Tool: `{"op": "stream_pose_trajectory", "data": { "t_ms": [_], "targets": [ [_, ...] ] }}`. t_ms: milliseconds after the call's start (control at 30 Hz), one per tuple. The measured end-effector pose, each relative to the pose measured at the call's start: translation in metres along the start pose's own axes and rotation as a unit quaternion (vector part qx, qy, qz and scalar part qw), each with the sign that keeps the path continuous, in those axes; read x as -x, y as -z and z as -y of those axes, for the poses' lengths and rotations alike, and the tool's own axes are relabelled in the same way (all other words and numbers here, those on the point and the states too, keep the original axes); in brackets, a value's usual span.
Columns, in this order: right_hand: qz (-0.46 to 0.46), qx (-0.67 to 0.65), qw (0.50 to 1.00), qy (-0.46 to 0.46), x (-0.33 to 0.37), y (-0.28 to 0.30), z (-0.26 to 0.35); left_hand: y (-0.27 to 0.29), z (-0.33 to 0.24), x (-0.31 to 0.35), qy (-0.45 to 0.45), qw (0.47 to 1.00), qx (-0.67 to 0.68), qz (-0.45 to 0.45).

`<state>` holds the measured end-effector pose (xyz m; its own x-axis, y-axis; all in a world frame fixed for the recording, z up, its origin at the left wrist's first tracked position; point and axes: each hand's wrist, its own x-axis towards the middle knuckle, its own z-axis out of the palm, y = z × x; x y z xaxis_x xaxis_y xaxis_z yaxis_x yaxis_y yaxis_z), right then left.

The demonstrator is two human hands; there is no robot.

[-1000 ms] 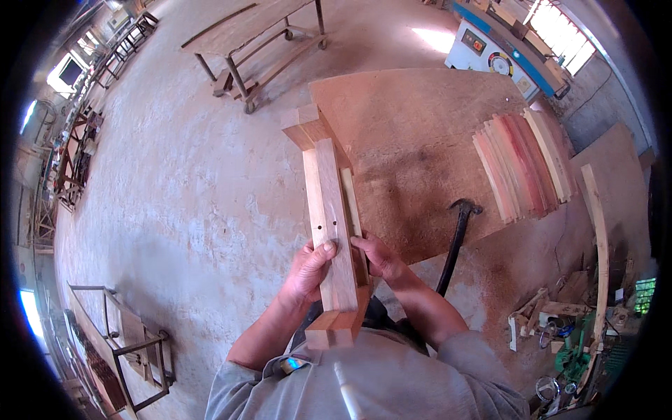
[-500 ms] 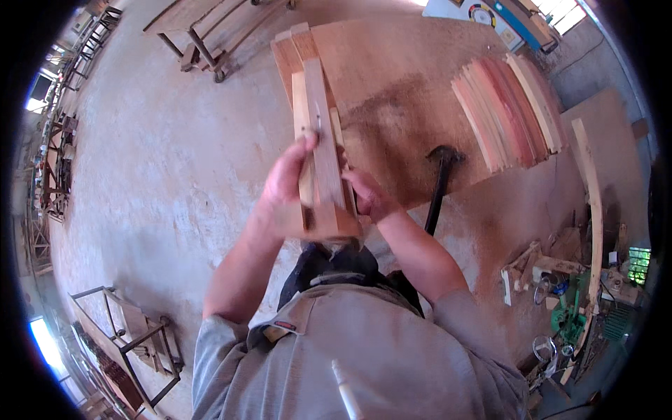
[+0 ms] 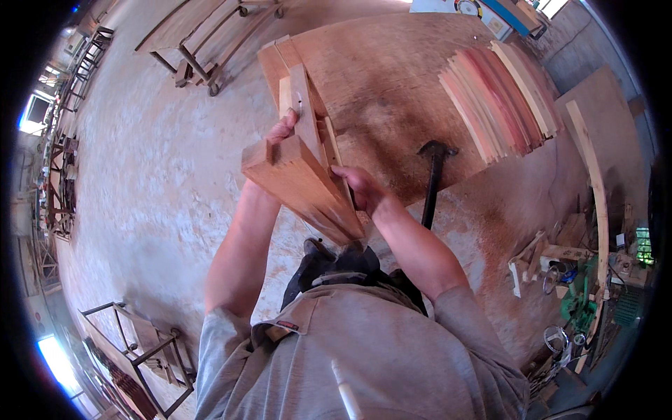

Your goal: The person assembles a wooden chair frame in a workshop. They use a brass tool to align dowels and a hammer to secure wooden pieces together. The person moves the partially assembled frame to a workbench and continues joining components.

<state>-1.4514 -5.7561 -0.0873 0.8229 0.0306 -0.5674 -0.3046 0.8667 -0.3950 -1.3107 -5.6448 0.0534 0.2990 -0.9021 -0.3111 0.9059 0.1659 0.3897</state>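
Both my hands hold a wooden frame (image 3: 304,183) made of several boards joined together. Its broad near end piece is raised toward me, while the far end reaches over a plywood worktop (image 3: 399,63). My left hand (image 3: 282,128) is closed round the left side; the end piece hides part of it. On the right side, my right hand (image 3: 362,187) grips the frame with its thumb along a thin strip. A hammer (image 3: 435,175) with a dark handle lies right of my right hand, its head on the worktop and its handle past the near edge.
A row of pale and reddish wood strips (image 3: 497,101) lies on the worktop's right side. A wheeled cart (image 3: 203,42) stands at the far left, and a metal frame stand (image 3: 140,350) at the near left. Green machinery (image 3: 579,308) and a long plank (image 3: 591,182) are at the right.
The wooden frame has turned and tipped in my hands, so the near end piece has swung up and left and shows its broad face. The hammer and strips lie as before.
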Motion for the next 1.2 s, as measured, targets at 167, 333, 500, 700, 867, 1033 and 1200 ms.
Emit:
{"op": "stream_pose_trajectory", "data": {
  "t_ms": [167, 333, 500, 700, 867, 1033, 1200],
  "targets": [
    [-0.059, 0.088, 0.994, -0.006, 0.020, -0.018, 0.020, 0.021, -0.018, 0.008, -0.030, 0.999, 0.023, 0.015],
    [-0.109, 0.115, 0.982, 0.108, 0.061, -0.070, 0.050, 0.026, -0.030, 0.045, -0.041, 0.998, 0.036, 0.023],
    [-0.110, 0.211, 0.955, 0.179, 0.065, -0.085, 0.070, 0.033, -0.025, 0.072, -0.105, 0.994, 0.008, 0.014],
    [-0.043, 0.302, 0.907, 0.291, 0.064, -0.088, 0.093, 0.045, -0.018, 0.103, -0.125, 0.989, -0.075, -0.031],
    [-0.057, 0.345, 0.839, 0.417, 0.070, -0.098, 0.099, 0.061, -0.020, 0.122, -0.149, 0.973, -0.149, -0.092],
    [-0.068, 0.407, 0.812, 0.412, 0.081, -0.105, 0.096, 0.073, -0.018, 0.133, -0.144, 0.966, -0.186, -0.105],
    [-0.064, 0.414, 0.816, 0.399, 0.079, -0.108, 0.084, 0.084, -0.014, 0.148, -0.137, 0.966, -0.174, -0.131]
  ]
}}
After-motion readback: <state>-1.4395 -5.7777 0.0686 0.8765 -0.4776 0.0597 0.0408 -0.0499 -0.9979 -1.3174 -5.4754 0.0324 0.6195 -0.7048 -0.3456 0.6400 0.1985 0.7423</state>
